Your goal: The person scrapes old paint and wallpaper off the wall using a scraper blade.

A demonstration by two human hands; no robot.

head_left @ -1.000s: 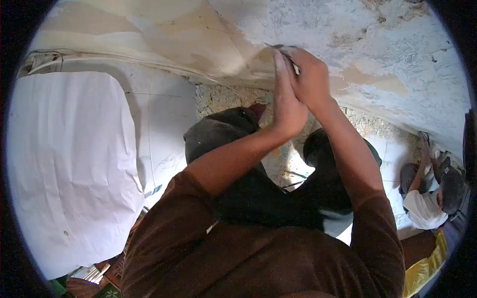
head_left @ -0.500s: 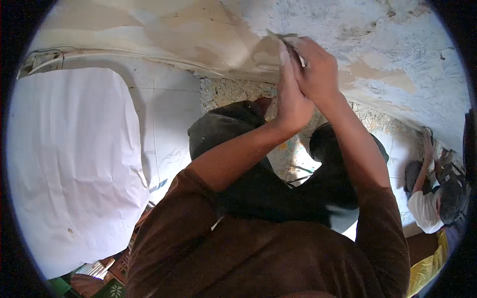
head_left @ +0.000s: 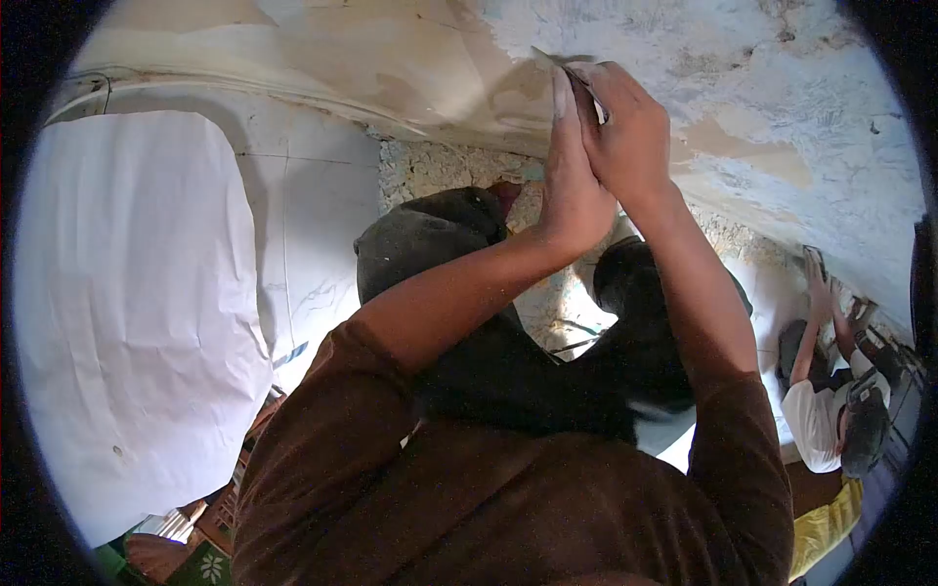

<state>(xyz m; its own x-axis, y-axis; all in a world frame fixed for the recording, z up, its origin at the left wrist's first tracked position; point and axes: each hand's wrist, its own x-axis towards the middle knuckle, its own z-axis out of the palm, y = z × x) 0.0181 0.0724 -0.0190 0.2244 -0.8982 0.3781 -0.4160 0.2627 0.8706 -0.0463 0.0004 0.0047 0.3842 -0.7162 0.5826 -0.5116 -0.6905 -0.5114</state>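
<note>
Both my hands are raised together against the wall [head_left: 391, 49], at the edge between its smooth beige coating and a rough bluish-white area. A thin flat blade, seemingly of a scraper [head_left: 543, 59], juts out at the fingertips and meets the wall; its handle is mostly hidden. My right hand [head_left: 630, 127] is closed round the scraper, fingers curled. Pressed alongside is my left hand [head_left: 570, 176], its fingers straight and close together against the scraper and the right hand. A dark shadow lies on the wall just left of the blade.
A large white sheet [head_left: 142, 313] covers something at left. Pale cable [head_left: 244, 86] runs along the wall's foot. Between my knees the floor [head_left: 557, 303] is rough and broken. Another person [head_left: 816, 410] works low by the wall at far right, beside yellow cloth [head_left: 826, 527].
My hands and the blade have moved slightly up along the wall, still together. The view has shifted a little, and the other person appears farther left with an arm extended to the wall.
</note>
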